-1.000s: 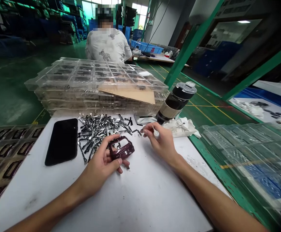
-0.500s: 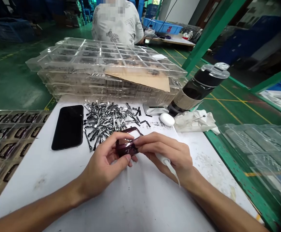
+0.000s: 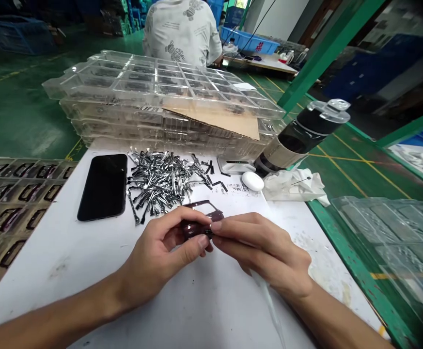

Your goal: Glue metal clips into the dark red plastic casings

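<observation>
A glossy dark red toy car body shell (image 3: 194, 230) with open window frames is held over the white table. My left hand (image 3: 160, 252) is closed around its left side, thumb on the near face. The thumb and fingers of my right hand (image 3: 269, 247) are pinched together against the shell's near right corner; whatever lies between the tips is too small to make out. From under my right palm hangs a whitish, semi-clear tube (image 3: 269, 303), its upper end hidden by the hand. Just beyond the shell lies a heap of thin chrome parts with black ends (image 3: 167, 179).
A black phone (image 3: 102, 187) lies left of the heap. Clear compartment trays (image 3: 153, 89) are stacked behind. A dark bottle (image 3: 294, 135), white oval case (image 3: 252, 181) and crumpled tissue (image 3: 294, 184) stand right. More trays (image 3: 18, 198) hold dark red parts. A person (image 3: 182, 34) sits beyond.
Both hands and the car shell have shifted slightly right and down in view. The shell is tilted flatter, and my right hand has rolled over, covering the tube's white upper end.
</observation>
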Demonstrator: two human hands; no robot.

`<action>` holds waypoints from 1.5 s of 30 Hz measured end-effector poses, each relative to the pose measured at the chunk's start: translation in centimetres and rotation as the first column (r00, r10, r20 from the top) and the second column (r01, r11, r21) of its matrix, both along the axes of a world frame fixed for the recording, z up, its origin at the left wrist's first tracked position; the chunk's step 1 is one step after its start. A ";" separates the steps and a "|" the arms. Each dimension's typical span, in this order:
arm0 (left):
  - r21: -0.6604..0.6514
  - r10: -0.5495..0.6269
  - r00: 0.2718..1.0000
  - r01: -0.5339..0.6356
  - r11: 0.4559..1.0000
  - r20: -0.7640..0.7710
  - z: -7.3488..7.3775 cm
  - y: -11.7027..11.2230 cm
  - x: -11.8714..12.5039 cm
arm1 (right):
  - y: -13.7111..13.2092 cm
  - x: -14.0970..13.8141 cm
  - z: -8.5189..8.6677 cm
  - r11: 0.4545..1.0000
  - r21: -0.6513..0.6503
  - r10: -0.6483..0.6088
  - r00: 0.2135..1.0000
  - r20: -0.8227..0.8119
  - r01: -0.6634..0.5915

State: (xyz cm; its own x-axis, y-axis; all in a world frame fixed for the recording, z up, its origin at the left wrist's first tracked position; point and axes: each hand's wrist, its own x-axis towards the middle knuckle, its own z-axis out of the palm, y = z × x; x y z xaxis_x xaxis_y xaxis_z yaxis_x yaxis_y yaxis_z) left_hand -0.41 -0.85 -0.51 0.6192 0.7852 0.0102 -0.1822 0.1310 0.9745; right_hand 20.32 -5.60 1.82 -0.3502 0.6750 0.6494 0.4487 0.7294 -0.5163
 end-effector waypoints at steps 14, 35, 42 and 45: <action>0.361 0.266 0.947 -0.187 0.914 -0.183 -0.8 0.4 -0.1 | 1.2 -0.6 -1.4 0.995 -0.016 -0.092 0.985 0.144 0.095; 0.201 0.237 0.970 -0.222 0.954 -0.056 -0.8 0.4 0.3 | 1.3 -0.9 -0.7 0.960 -0.207 -0.224 0.961 -0.159 0.190; 0.236 0.242 0.968 -0.219 0.947 -0.071 -0.9 0.4 0.4 | 1.3 -1.2 -0.7 0.922 -0.348 -0.276 0.920 -0.277 0.172; 0.286 0.255 0.965 -0.226 0.931 -0.067 -0.9 0.3 0.3 | 1.3 -1.4 -1.0 0.908 -0.383 -0.289 0.918 -0.273 0.171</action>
State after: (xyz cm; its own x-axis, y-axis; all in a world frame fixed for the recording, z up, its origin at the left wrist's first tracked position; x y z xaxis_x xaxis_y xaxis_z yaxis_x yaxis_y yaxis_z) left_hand -0.11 -0.57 -1.41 0.4209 0.8863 0.1929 -0.0731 -0.1788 0.9812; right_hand 18.91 -4.34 0.82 0.0272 0.9118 0.4098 0.3516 0.3750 -0.8578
